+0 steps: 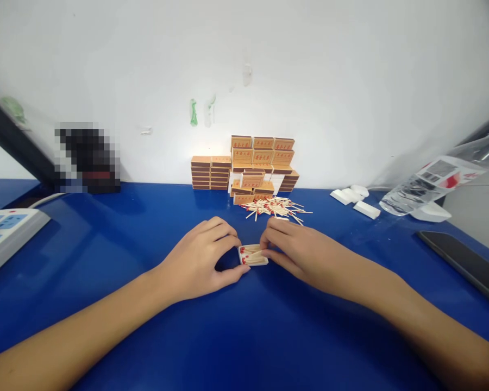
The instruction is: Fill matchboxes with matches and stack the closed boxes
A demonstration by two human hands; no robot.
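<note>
A small white matchbox tray (252, 255) filled with red-tipped matches lies on the blue table (106, 244). My left hand (204, 255) pinches the tray's left end between thumb and fingers. My right hand (293, 247) has its fingers closed together on the tray's right end and on the matches in it. Just behind my hands lies a loose heap of matches (275, 208). Behind that heap, stacks of orange matchboxes (248, 168) stand against the white wall.
A white power strip (6, 231) sits at the left edge. Small white trays (354, 201) and a clear plastic bag (436, 184) lie at the right, with a dark phone (464, 263) near the right edge. A blurred dark object (87, 160) stands at the back left.
</note>
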